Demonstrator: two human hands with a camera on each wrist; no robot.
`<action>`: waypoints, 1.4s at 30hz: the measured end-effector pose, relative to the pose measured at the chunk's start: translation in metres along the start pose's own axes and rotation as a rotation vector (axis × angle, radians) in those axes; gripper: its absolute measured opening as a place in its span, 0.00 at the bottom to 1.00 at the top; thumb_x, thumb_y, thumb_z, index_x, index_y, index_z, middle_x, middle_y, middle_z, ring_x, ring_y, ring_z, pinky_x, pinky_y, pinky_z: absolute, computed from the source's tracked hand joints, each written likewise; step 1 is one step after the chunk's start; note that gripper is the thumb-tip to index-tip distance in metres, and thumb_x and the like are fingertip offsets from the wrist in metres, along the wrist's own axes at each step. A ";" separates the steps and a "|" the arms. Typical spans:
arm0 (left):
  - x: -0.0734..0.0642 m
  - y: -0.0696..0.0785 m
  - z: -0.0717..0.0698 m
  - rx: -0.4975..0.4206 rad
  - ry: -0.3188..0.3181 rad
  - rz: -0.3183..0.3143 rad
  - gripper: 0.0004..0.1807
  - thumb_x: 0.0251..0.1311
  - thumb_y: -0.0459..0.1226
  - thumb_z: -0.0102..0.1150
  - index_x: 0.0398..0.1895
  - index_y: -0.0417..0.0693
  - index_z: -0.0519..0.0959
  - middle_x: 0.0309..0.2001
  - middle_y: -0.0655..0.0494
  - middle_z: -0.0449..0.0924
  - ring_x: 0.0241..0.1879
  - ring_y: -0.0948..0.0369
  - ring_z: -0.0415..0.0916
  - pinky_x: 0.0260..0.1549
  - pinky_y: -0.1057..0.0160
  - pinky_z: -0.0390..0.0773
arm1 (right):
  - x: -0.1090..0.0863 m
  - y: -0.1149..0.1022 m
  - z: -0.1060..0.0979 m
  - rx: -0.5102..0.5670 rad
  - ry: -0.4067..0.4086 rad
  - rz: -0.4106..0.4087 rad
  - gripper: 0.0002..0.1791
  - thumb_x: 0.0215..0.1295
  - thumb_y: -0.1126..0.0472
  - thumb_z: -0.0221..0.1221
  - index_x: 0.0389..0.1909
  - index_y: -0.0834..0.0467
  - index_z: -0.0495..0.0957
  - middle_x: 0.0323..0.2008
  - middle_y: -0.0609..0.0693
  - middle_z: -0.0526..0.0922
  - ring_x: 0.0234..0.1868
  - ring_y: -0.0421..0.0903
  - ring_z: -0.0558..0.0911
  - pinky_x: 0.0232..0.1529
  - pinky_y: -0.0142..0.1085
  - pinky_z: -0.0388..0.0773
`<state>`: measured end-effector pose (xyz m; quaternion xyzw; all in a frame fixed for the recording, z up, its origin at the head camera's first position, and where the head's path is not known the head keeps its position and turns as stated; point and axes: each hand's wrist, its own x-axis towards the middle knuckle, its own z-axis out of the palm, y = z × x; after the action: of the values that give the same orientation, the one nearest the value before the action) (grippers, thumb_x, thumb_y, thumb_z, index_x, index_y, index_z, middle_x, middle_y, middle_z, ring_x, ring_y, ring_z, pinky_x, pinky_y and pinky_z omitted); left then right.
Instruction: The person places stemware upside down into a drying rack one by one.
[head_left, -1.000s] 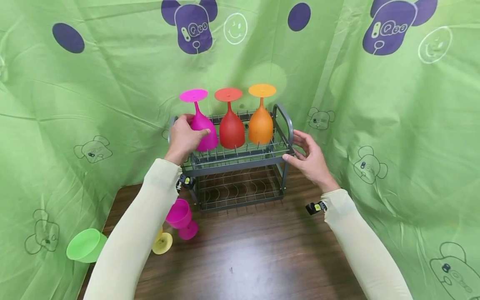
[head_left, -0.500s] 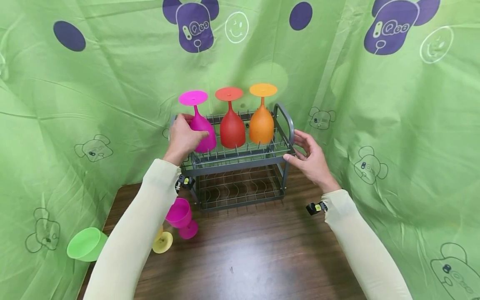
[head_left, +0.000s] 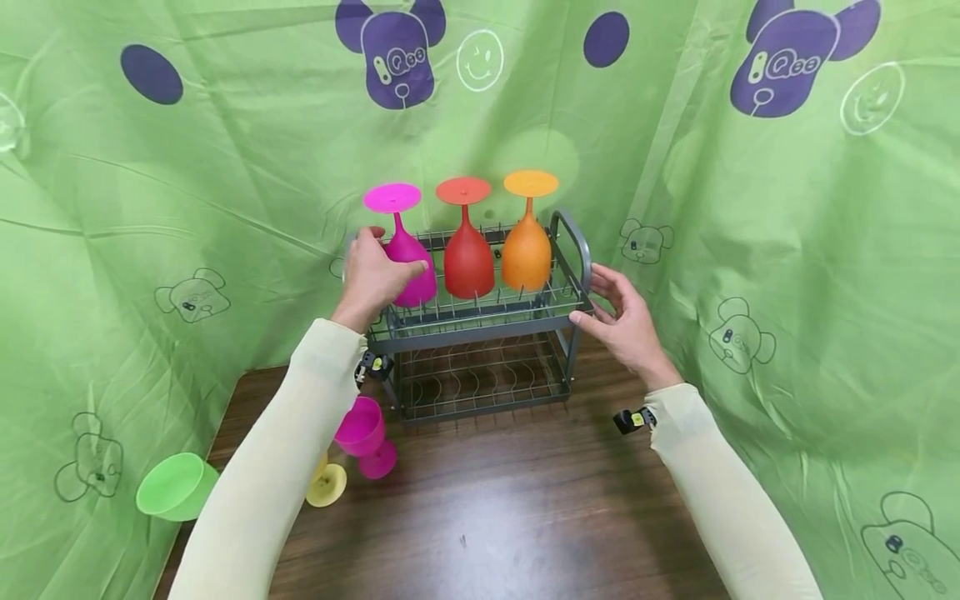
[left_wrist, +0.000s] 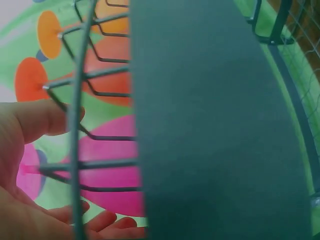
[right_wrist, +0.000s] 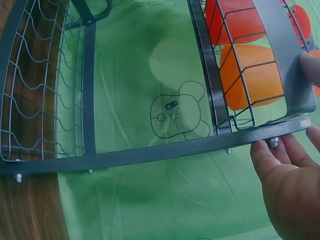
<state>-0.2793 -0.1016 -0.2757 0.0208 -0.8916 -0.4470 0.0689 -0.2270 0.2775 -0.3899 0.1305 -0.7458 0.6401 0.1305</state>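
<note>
My left hand [head_left: 372, 275] has its thumb and fingers round the bowl of a magenta plastic goblet [head_left: 408, 250]. The goblet stands upside down, foot up, at the left end of the grey two-tier dish rack's [head_left: 457, 335] upper tier. Its stem and foot are free above the hand. Beside it, also upside down, are a red goblet [head_left: 468, 262] and an orange goblet [head_left: 527, 254]. In the left wrist view the rack's wires cross in front of the magenta bowl. My right hand [head_left: 626, 321] holds the rack's right front corner, thumb in front, fingers at the side.
On the dark wood table [head_left: 480, 525] at left lie another magenta goblet [head_left: 360, 427] and a yellow goblet [head_left: 327, 485], partly behind the left sleeve. A light green cup [head_left: 174, 487] sits at the table's left edge. Green printed cloth [head_left: 247, 167] hangs round the table.
The magenta goblet in my left hand has shifted slightly left and down, away from the red one. My right hand keeps its place on the rack. The view has moved a little.
</note>
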 end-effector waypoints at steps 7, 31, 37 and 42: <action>-0.018 0.008 -0.011 -0.051 -0.007 0.016 0.51 0.59 0.48 0.74 0.81 0.45 0.57 0.77 0.44 0.63 0.74 0.48 0.66 0.70 0.48 0.77 | 0.001 0.000 0.000 0.010 0.004 -0.003 0.45 0.61 0.70 0.74 0.78 0.50 0.66 0.71 0.55 0.74 0.73 0.51 0.72 0.76 0.44 0.72; -0.143 -0.038 -0.075 -0.334 0.095 0.082 0.42 0.63 0.43 0.76 0.77 0.54 0.66 0.75 0.56 0.69 0.75 0.58 0.68 0.71 0.59 0.77 | -0.001 0.001 -0.001 0.011 0.013 0.016 0.45 0.62 0.69 0.73 0.79 0.49 0.66 0.73 0.59 0.72 0.74 0.50 0.72 0.79 0.57 0.66; -0.170 -0.063 -0.073 -0.458 0.214 0.035 0.38 0.60 0.34 0.77 0.72 0.51 0.71 0.70 0.55 0.73 0.71 0.60 0.71 0.62 0.73 0.79 | -0.001 0.003 -0.002 0.009 0.013 0.018 0.45 0.63 0.69 0.73 0.79 0.49 0.66 0.73 0.60 0.72 0.74 0.51 0.71 0.79 0.57 0.66; -0.192 -0.093 -0.065 -0.588 0.315 0.008 0.36 0.57 0.26 0.75 0.69 0.47 0.73 0.64 0.56 0.75 0.66 0.59 0.74 0.58 0.77 0.80 | -0.001 0.004 -0.001 0.012 0.016 0.014 0.44 0.63 0.69 0.73 0.78 0.48 0.66 0.73 0.57 0.72 0.75 0.51 0.71 0.79 0.57 0.65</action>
<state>-0.0821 -0.1900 -0.3317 0.0655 -0.7031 -0.6761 0.2104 -0.2273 0.2793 -0.3937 0.1209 -0.7417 0.6466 0.1310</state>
